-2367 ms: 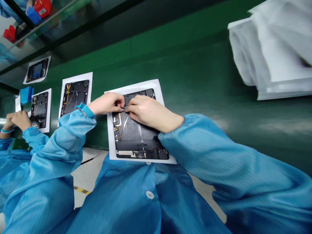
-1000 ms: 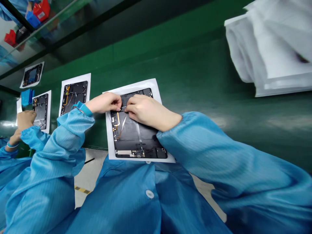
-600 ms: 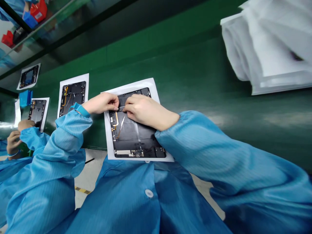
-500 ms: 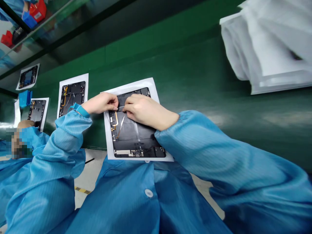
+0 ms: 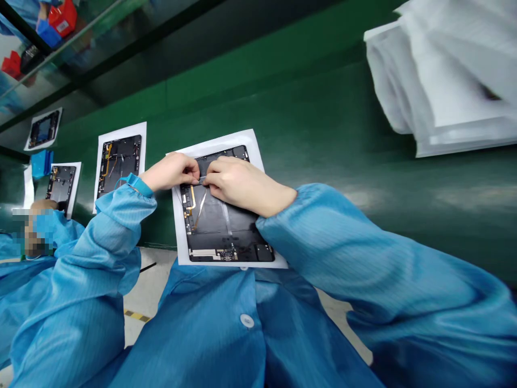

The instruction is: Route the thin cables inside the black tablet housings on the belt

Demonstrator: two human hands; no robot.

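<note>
A black tablet housing (image 5: 212, 231) with its inside facing up lies on a white sheet (image 5: 181, 237) in front of me. Thin flex cables (image 5: 201, 207) and small circuit parts run along its left side and near edge. My left hand (image 5: 177, 171) is closed in a pinch over the upper left part of the housing. Close beside it, my right hand (image 5: 244, 182) reaches across from the right, its fingers also pinched together and low over the housing. Whatever sits between the fingertips is too small or too hidden to make out.
More tablet housings (image 5: 127, 161) on white sheets lie to the left along the green bench (image 5: 315, 134). A blue block (image 5: 41, 163) and a co-worker's hand (image 5: 43, 206) are at far left. Stacked white sheets (image 5: 448, 97) occupy the right. A shelf runs along the back.
My left hand has shifted slightly right, bringing its fingertips closer to my right hand. My right hand stays almost still. The farthest housing at left has slid slightly left.
</note>
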